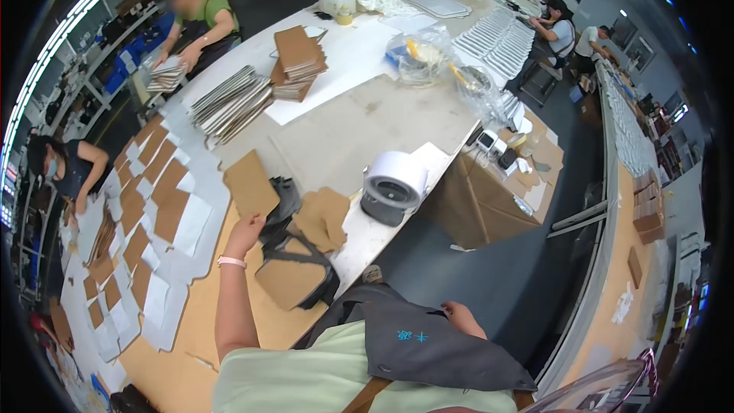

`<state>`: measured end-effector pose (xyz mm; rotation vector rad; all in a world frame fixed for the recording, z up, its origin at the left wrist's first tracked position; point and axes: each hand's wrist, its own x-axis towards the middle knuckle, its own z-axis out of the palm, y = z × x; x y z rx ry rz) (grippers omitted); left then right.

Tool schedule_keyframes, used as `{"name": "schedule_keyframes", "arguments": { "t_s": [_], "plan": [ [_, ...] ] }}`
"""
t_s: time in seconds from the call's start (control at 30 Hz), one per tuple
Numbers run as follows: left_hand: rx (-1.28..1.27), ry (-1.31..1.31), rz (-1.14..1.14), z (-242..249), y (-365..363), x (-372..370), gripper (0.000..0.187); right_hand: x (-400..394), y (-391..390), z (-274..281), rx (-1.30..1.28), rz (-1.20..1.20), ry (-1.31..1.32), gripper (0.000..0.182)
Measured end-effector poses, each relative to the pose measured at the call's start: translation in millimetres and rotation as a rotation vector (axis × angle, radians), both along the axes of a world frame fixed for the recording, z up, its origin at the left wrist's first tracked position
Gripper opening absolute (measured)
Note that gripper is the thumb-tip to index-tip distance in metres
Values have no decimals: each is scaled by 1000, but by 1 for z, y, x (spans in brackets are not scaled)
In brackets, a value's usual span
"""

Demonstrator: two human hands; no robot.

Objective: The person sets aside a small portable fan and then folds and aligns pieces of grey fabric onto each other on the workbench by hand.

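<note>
Brown panel (251, 186) is lying on the worktop (336, 126); left hand (244, 235) is sitting at its near edge. Left fingers are looking curled; can't tell if they're gripping. Step seems to be handling that panel; lifting it would be calling for a firm edge pinch. Black-rimmed piece (294, 283) is lying nearby. Right hand (461, 317) is hanging beside the apron (428, 344), finger state unclear.

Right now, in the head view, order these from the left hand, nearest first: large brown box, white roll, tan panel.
1. Tan panel, at the left hand.
2. White roll, rightward, on the table.
3. Large brown box, farther right, past the table.
</note>
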<state>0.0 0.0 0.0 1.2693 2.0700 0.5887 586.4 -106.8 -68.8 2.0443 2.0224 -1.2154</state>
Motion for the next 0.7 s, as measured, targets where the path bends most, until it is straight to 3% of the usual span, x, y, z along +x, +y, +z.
{"name": "schedule_keyframes", "arguments": {
  "t_s": [0.07, 0.1, 0.23, 0.4, 0.5, 0.6, 0.7],
  "plan": [
    [76, -63, 33, -1, 9, 15, 49, 13, 13, 18, 4, -33, -51, 27],
    [32, -98, -6, 16, 47, 9, 48, -2, 51, 26, -34, -6, -29, 29],
    [104, -233, -166, 55, 86, 67, 46, 5, 130, 46, -9, 48, 19, 35],
    [139, 70, -431, 124, 73, 133, 49, -13, 212, 52, 13, 33, 146, 36],
    [107, -132, -457, 158, 59, 173, 50, -21, 265, 45, 68, -13, 283, 35],
    [161, -214, -220, 133, 63, 219, 50, -18, 335, 7, 151, -21, 326, 33],
    [278, -59, -74, 91, 89, 264, 51, -30, 401, -3, 262, 101, 200, 37]
  ]
}}
